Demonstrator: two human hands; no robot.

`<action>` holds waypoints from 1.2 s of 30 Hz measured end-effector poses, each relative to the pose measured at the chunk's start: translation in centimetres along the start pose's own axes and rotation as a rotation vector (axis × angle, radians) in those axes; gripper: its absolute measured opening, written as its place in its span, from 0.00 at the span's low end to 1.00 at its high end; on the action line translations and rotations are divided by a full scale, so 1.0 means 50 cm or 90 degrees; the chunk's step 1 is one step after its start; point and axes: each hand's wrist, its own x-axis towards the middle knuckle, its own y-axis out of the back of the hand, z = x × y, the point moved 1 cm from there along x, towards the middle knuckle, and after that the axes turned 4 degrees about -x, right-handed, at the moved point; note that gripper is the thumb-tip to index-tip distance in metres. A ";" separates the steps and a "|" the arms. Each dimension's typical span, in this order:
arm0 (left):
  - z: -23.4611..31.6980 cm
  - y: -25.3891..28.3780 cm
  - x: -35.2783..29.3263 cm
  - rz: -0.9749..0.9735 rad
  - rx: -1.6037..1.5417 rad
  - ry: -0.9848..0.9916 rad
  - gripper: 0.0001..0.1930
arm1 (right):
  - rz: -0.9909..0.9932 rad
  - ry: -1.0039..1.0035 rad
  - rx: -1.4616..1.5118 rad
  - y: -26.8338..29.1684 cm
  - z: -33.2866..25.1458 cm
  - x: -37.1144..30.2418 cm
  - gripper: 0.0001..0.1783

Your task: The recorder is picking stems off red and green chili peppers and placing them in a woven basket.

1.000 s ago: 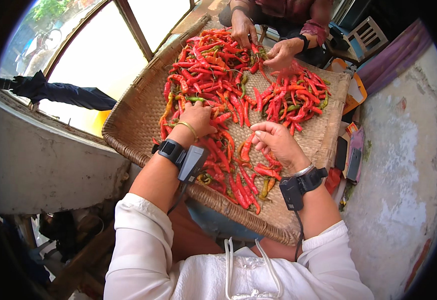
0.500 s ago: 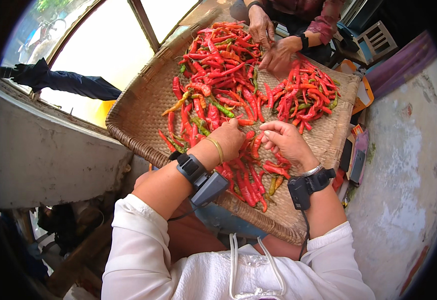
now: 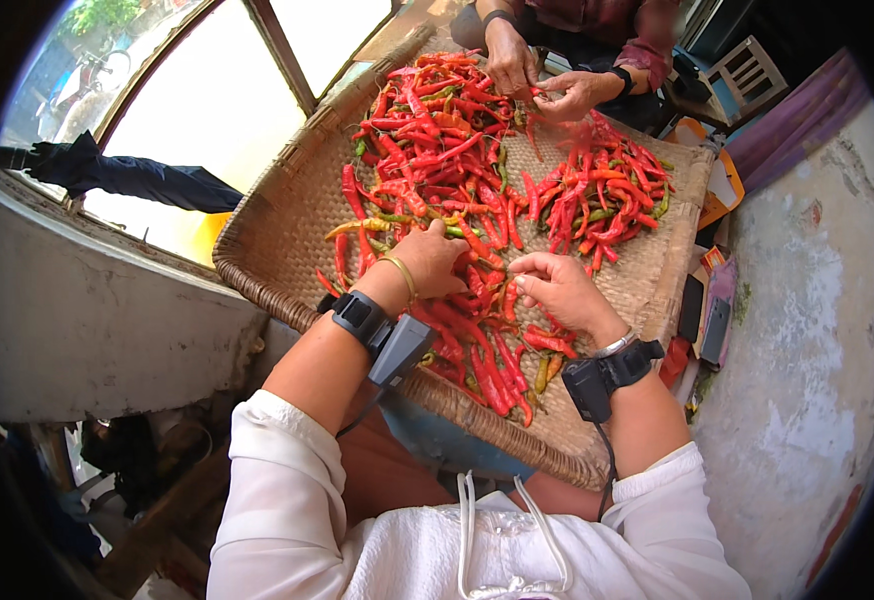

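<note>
Heaps of red chili peppers (image 3: 437, 130), with a few green and yellow ones, lie in a large woven basket tray (image 3: 287, 215). My left hand (image 3: 427, 262) reaches down into the near side of the main heap, its fingers curled on a red pepper and partly hidden. Just right of it, my right hand (image 3: 565, 292) hovers over the tray with thumb and forefinger pinched together; what is between them, if anything, does not show. Under and between my hands is a near heap of peppers (image 3: 497, 365). A separate pile (image 3: 612, 195) lies at the right.
Across the tray another person's hands (image 3: 547, 85) hold a red pepper. A folded dark umbrella (image 3: 147, 180) rests by the window at left. A rough wall (image 3: 797, 330) stands at right, with boxes (image 3: 722, 195) beside the tray. A wooden chair (image 3: 747, 75) is behind.
My left hand has moved left and slightly away from me over the heap. My right hand has shifted slightly left and lower. The other person's hands have risen, with a pepper showing between them.
</note>
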 end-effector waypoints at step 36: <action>0.079 0.033 -0.030 0.142 -0.470 -0.138 0.11 | -0.083 0.106 -0.329 -0.009 -0.004 -0.003 0.17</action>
